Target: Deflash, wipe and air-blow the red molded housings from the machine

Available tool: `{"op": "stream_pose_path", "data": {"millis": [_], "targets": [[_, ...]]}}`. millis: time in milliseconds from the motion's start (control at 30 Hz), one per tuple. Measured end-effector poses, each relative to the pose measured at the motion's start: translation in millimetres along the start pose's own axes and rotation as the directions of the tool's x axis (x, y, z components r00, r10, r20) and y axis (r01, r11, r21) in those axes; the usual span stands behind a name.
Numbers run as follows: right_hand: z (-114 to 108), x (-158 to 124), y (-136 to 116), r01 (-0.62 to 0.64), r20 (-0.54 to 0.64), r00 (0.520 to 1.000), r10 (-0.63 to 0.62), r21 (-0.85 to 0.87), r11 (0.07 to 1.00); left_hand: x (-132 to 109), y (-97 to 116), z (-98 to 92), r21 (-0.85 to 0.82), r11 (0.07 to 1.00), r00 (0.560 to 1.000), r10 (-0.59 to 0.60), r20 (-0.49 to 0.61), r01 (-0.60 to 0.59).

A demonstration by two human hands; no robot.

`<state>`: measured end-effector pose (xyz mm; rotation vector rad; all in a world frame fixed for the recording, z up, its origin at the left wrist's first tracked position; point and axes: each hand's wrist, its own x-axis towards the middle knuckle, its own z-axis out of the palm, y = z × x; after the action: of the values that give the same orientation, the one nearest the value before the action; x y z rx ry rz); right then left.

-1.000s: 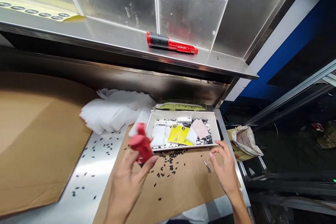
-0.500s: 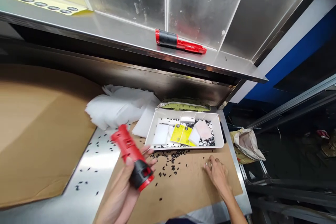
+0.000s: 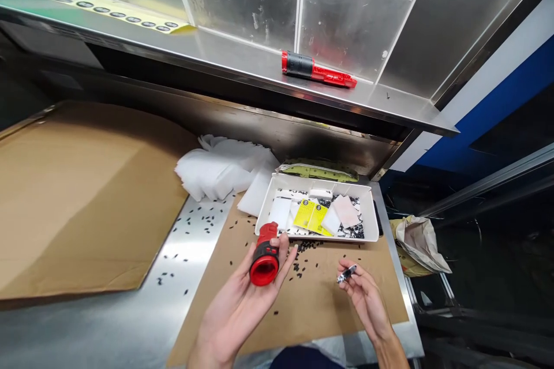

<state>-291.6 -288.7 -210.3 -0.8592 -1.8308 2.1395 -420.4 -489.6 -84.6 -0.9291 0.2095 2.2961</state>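
Note:
My left hand grips a red-and-black plastic tool housing, its round open red end facing me. My fingers and thumb are on both sides of it, above a brown cardboard sheet. My right hand pinches a small shiny metal piece between thumb and fingertips; its exact kind I cannot make out. Small black pieces lie scattered on the cardboard between my hands. Just beyond is a white tray holding yellow printed cards, pale pads and more black bits.
Another red-and-black housing lies on the metal shelf, near a sheet of round stickers. White foam sheets and a large cardboard box are at left. A green pouch lies behind the tray; a paper bag stands right.
The housing in my left hand has turned so its open end faces me. My right hand has lifted off the cardboard, showing the metal piece. The view has shifted left.

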Motion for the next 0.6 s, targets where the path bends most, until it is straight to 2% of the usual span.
{"op": "stream_pose_path", "data": {"millis": [67, 167, 267, 333, 400, 467, 533, 600], "targets": [[8, -5, -9, 0.023, 0.003, 1.0, -0.023, 0.016, 1.0, -1, -1, 0.4, 0.005, 0.999, 0.999, 0.041, -0.007, -0.041], [17, -10, -21, 0.095, -0.014, 0.995, -0.096, -0.051, 0.994, -2, 0, 0.2, 0.008, 0.997, 0.997, 0.076, -0.009, -0.076], [22, -15, -34, 0.187, -0.034, 0.981, -0.193, -0.13, 0.974, -5, 1, -1.0, 0.055, 0.994, 0.993, 0.092, 0.069, -0.096], [24, -24, -46, 0.302, -0.024, 0.948, -0.316, -0.24, 0.923, -9, 1, -3.7, 0.153, 0.982, 0.989, 0.091, 0.114, -0.108], [26, -36, -60, 0.462, 0.043, 0.877, -0.478, -0.351, 0.815, -13, 0, -8.2, 0.3, 0.937, 0.977, 0.134, 0.167, -0.18], [32, -50, -75, 0.608, 0.081, 0.775, -0.627, -0.369, 0.703, -18, -4, -13.1, 0.438, 0.847, 0.942, 0.195, 0.272, -0.302], [41, -64, -90, 0.697, 0.037, 0.687, -0.725, -0.314, 0.645, -22, -12, -16.4, 0.512, 0.777, 0.911, 0.184, 0.37, -0.365], [53, -74, -101, 0.745, -0.025, 0.638, -0.769, -0.233, 0.625, -26, -21, -17.3, 0.523, 0.78, 0.91, 0.135, 0.393, -0.342]]}}
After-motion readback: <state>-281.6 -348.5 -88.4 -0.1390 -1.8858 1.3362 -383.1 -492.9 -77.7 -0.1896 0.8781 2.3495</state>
